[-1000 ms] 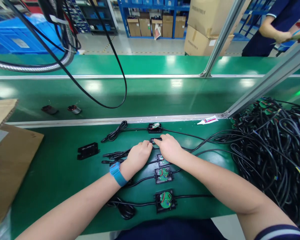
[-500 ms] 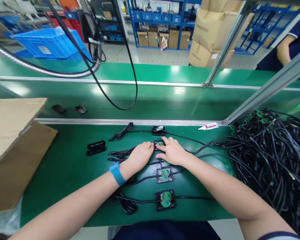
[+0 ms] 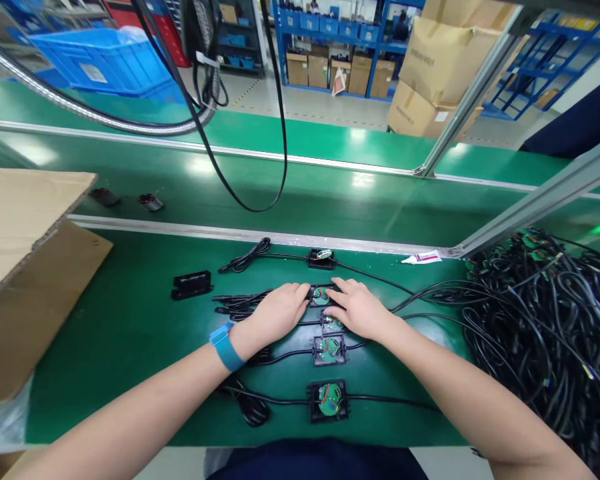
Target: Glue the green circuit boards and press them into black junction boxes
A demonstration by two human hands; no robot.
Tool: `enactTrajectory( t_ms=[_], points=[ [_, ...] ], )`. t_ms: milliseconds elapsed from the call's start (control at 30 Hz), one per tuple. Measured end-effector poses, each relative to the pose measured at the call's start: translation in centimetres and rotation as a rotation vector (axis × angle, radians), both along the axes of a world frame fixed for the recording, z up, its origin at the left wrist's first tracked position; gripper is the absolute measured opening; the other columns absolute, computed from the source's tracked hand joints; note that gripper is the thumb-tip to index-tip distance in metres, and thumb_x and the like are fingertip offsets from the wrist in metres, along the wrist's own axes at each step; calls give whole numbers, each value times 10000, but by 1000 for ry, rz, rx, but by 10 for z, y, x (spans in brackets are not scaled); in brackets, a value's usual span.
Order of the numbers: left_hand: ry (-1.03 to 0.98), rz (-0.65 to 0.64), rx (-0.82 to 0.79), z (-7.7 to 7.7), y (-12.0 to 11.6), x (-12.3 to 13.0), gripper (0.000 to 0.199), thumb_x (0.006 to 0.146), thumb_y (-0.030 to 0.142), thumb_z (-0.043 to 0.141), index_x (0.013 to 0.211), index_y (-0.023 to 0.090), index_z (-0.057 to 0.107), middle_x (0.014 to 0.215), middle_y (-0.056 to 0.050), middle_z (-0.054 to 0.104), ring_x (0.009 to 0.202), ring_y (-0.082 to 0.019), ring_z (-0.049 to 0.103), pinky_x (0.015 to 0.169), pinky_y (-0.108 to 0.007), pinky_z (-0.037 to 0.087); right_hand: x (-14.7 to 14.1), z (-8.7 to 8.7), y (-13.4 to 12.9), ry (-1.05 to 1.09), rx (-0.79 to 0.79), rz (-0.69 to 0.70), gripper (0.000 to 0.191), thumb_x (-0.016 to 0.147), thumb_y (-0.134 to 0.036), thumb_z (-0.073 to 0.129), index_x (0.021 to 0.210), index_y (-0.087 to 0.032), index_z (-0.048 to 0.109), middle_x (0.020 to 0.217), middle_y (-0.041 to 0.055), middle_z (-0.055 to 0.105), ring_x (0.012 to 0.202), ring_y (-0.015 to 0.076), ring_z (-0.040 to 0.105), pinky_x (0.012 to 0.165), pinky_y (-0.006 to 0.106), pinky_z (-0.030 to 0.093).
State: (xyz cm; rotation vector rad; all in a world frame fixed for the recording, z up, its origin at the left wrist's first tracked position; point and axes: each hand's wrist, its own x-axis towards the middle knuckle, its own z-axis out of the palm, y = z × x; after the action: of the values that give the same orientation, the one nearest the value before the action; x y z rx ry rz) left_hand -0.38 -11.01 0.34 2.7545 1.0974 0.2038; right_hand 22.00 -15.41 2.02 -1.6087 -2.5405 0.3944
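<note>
Several open black plastic cases with round green circuit boards lie in a column on the green bench. My left hand (image 3: 281, 310), with a blue band at the wrist, has its fingers closed at the left end of the second case from the back (image 3: 321, 295). At that case's right end, my right hand (image 3: 357, 308) grips with fingertips along the edge and thumb lower, partly over the case below (image 3: 333, 323). Nearer me lie another case (image 3: 329, 350) and the front case (image 3: 329, 401), each with a black cable at both sides. The rearmost case (image 3: 321, 259) lies apart from my hands.
A tangled heap of black cables (image 3: 525, 347) covers the right side. A black case piece (image 3: 192, 285) lies at left beside a cardboard box (image 3: 45, 287). A small glue tube (image 3: 423, 257) rests by the back rail. A black cable loop (image 3: 260, 208) hangs ahead.
My right hand has shifted slightly right, uncovering more of the green board in the held case. My left hand stays at the case's left end. The view has tilted slightly.
</note>
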Motion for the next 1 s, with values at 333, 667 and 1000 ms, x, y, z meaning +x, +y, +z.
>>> enactTrajectory(
  t_ms=[333,667,1000],
  points=[
    [-122,-1,-86,-5,10,6,424,948,406,581,1268,128,563,1092,-136,633,1000,-283,634,888,-441,559,-20,-9,27,31,-92,-246,193,908,-317,680,996,-177,780,1141,102,702,1049,221,656,946,307,493],
    [-324,-81,-185,-18,22,5,345,910,320,665,1209,189,556,1189,-100,644,1102,-258,617,964,-441,543,-39,19,38,-256,-237,-225,186,904,-187,591,970,-148,760,1052,130,675,903,232,686,751,301,496],
    [-186,-29,-148,-15,16,12,220,906,247,656,1098,139,671,1182,-132,628,1105,-277,624,987,-440,546,-32,10,38,-271,-189,-125,238,954,-197,526,959,-140,757,1014,122,666,896,214,664,751,287,478]
  ],
)
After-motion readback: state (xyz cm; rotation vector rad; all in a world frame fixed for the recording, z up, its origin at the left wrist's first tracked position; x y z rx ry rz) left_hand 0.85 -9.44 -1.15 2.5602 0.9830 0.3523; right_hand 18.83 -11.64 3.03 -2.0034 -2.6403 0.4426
